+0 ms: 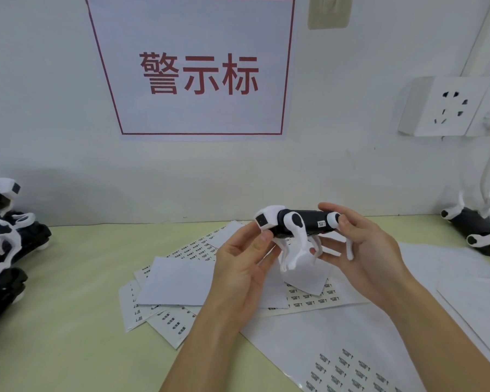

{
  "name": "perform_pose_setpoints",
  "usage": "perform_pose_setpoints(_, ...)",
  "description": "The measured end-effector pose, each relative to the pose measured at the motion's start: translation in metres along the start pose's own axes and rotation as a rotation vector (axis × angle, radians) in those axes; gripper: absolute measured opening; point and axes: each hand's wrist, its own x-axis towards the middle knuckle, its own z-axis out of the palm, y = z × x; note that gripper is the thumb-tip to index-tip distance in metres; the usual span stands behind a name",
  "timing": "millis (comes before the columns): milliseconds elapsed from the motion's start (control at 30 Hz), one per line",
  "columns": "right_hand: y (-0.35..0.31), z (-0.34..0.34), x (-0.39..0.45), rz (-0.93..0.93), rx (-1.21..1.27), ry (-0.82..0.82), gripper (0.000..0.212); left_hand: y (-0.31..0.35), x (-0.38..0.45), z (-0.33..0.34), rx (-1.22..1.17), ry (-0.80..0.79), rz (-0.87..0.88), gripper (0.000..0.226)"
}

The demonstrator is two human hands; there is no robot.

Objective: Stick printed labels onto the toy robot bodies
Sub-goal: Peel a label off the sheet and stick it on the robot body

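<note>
A black-and-white toy robot dog (297,226) is held in the air above the table, its head to the left and its white legs hanging down. A small printed label (321,223) sits on the black body near the rear. My left hand (241,267) grips the head end with thumb and fingers. My right hand (359,247) holds the rear end, fingers curled round the rear hip. Sheets of printed labels (309,299) lie on the table under the toy.
A pile of toy robot dogs (3,239) lies at the left edge of the table. Another one (475,224) lies upside down at the right, near a white cable. More label sheets (348,366) cover the near right. A wall with a sign and sockets stands behind.
</note>
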Motion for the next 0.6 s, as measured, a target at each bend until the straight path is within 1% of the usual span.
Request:
perform_pose_setpoints(33,0.000,-0.001,0.000,0.002,0.007,-0.002,0.032,0.000,0.000,0.000,-0.009,0.011,-0.004,0.028)
perform_pose_setpoints(167,-0.002,-0.004,0.000,-0.001,0.029,-0.032,0.030,0.000,0.001,0.002,-0.092,0.091,-0.024,0.030)
perform_pose_setpoints(267,-0.005,-0.007,0.001,-0.046,0.007,-0.082,0.024,0.000,0.002,0.002,-0.064,0.112,-0.018,0.019)
perform_pose_setpoints(367,-0.007,-0.011,0.001,-0.102,-0.054,-0.119,0.025,0.002,0.000,0.001,-0.057,0.122,-0.037,0.019)
perform_pose_setpoints(467,-0.008,-0.014,0.000,-0.127,-0.134,-0.134,0.028,0.001,-0.001,0.001,-0.060,0.102,-0.060,0.025)
perform_pose_setpoints(533,-0.010,-0.016,-0.002,-0.108,-0.213,-0.167,0.028,0.000,-0.001,0.003,0.000,0.095,-0.062,0.040)
perform_pose_setpoints(600,-0.013,-0.018,-0.004,-0.043,-0.264,-0.223,0.024,-0.001,0.000,0.004,0.071,0.107,-0.063,0.051)
